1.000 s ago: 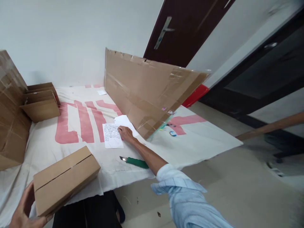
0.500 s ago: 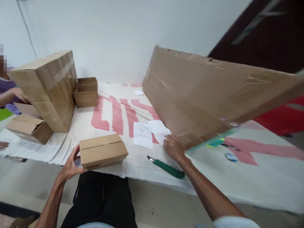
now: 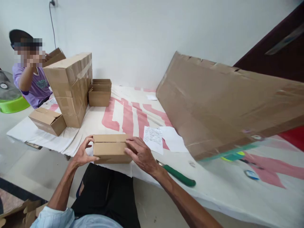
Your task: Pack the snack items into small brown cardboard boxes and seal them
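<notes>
A small closed cardboard box (image 3: 110,148) lies at the table's front edge, a thin seam running along its top. My left hand (image 3: 83,152) grips its left end, thumb low and fingers at the upper corner. On the other end, my right hand (image 3: 141,155) presses with its fingers over the top edge. A green-handled knife (image 3: 179,175) rests just right of my right wrist, its blade partly hidden by the forearm. Beyond that hand lie a sheet with printed drawings (image 3: 153,139) and a blank white paper (image 3: 173,139).
A large cardboard sheet (image 3: 220,104) leans up at the right. Stacked taped cartons (image 3: 73,88) stand at the left, near open small boxes (image 3: 99,95) and another small box (image 3: 47,120). A roll of tape (image 3: 251,174) lies far right. A person in purple (image 3: 35,85) sits beyond the cartons.
My right hand has moved left from the papers and large cardboard sheet onto the small box's right end. My left hand stays on the box. The view has shifted left.
</notes>
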Demonstrator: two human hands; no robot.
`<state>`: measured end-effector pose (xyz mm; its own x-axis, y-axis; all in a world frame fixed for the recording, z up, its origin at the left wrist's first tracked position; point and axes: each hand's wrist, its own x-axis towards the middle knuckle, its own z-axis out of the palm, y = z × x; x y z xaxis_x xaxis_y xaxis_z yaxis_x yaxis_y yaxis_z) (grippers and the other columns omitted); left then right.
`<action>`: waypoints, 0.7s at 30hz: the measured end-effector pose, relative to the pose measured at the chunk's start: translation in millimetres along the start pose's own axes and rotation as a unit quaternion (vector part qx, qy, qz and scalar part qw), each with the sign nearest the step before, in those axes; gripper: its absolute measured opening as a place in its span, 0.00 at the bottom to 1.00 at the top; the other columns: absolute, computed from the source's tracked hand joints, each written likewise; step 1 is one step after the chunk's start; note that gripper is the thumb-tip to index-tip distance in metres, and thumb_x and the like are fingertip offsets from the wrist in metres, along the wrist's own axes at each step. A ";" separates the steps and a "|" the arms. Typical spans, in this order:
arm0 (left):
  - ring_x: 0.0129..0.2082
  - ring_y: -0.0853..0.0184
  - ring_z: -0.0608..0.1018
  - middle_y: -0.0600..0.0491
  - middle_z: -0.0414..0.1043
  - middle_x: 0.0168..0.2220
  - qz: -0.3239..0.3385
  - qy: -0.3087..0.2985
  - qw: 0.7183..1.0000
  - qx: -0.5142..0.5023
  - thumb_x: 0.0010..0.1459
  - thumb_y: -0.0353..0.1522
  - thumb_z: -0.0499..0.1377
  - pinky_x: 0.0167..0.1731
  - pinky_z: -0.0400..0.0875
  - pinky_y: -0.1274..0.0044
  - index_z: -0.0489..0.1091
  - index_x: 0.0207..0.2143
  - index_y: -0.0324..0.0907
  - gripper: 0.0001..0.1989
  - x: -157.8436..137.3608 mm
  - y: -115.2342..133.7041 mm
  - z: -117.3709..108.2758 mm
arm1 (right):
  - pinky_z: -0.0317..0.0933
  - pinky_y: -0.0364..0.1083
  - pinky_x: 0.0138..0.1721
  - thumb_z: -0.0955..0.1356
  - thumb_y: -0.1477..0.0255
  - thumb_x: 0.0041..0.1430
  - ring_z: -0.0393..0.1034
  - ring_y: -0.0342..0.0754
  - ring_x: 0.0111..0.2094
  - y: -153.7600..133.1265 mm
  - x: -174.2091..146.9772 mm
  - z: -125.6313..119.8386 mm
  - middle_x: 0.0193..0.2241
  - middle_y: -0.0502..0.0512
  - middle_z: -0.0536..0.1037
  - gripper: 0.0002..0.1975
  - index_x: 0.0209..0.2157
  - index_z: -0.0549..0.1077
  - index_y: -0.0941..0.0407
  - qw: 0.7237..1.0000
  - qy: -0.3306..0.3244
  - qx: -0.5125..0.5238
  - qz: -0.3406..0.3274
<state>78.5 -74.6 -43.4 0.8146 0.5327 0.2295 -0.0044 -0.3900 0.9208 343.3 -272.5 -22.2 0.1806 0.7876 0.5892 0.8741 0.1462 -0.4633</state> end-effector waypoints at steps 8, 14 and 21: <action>0.72 0.45 0.61 0.43 0.52 0.73 0.011 -0.036 0.999 -0.009 0.50 0.44 0.77 0.63 0.67 0.56 0.67 0.60 0.54 0.38 3.1 -9.0 -7.6 | 0.72 0.57 0.55 0.68 0.69 0.70 0.76 0.56 0.52 -6.8 -20.3 2.3 0.50 0.60 0.79 0.08 0.48 0.77 0.51 0.998 0.038 0.048 0.030; 0.72 0.45 0.62 0.42 0.55 0.71 -0.009 -0.017 1.000 -0.003 0.49 0.46 0.77 0.63 0.67 0.56 0.70 0.56 0.51 0.35 -1.3 -8.1 -6.6 | 0.68 0.60 0.58 0.65 0.65 0.69 0.73 0.62 0.56 61.5 -65.3 -37.0 0.51 0.67 0.79 0.13 0.48 0.76 0.55 0.974 0.002 -0.146 0.171; 0.70 0.47 0.65 0.44 0.56 0.72 -0.022 0.037 0.997 -0.065 0.51 0.47 0.74 0.63 0.67 0.57 0.70 0.51 0.50 0.29 -2.1 -7.7 14.5 | 0.71 0.58 0.44 0.62 0.61 0.63 0.76 0.62 0.43 134.6 -171.8 -69.4 0.39 0.64 0.79 0.13 0.36 0.74 0.52 0.903 -0.177 -0.240 0.308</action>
<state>85.2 -83.6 -55.5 0.7701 0.6039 0.2058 -0.0478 -0.2670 0.9625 461.3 -429.6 -139.8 0.6188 0.7850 0.0295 0.7665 -0.5952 -0.2413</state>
